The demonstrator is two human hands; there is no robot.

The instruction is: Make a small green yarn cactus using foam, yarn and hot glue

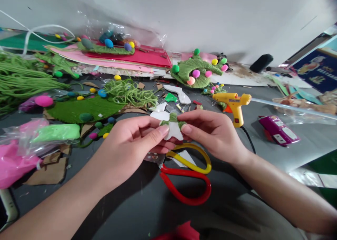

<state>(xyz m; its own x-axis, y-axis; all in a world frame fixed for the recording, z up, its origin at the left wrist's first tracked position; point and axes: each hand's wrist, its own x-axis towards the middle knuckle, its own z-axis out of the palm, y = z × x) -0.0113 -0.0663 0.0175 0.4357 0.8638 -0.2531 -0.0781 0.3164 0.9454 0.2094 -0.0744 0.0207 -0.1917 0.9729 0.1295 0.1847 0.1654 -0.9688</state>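
Note:
Between both hands is a small white cutout (pixel 174 131), its upper part and side points wrapped in green yarn. My left hand (pixel 139 133) pinches its left side with the thumb on top and the fingers behind. At the right side, my right hand (pixel 207 133) pinches it between thumb and forefinger. Just below lies a pair of scissors (pixel 185 171) with one yellow and one red handle loop; its blades are mostly hidden under my left hand. Another white cutout (pixel 177 92) rests on the table beyond my fingers.
A yellow hot glue gun (pixel 234 105) stands right, near a purple packet (pixel 279 130). Green yarn (pixel 131 94) and a green leaf shape (pixel 84 108) with pompoms lie left. Behind is a yarn-wrapped wreath shape (pixel 196 70). Cardboard scraps (pixel 50 170) and bagged pink material (pixel 15 162) sit at left.

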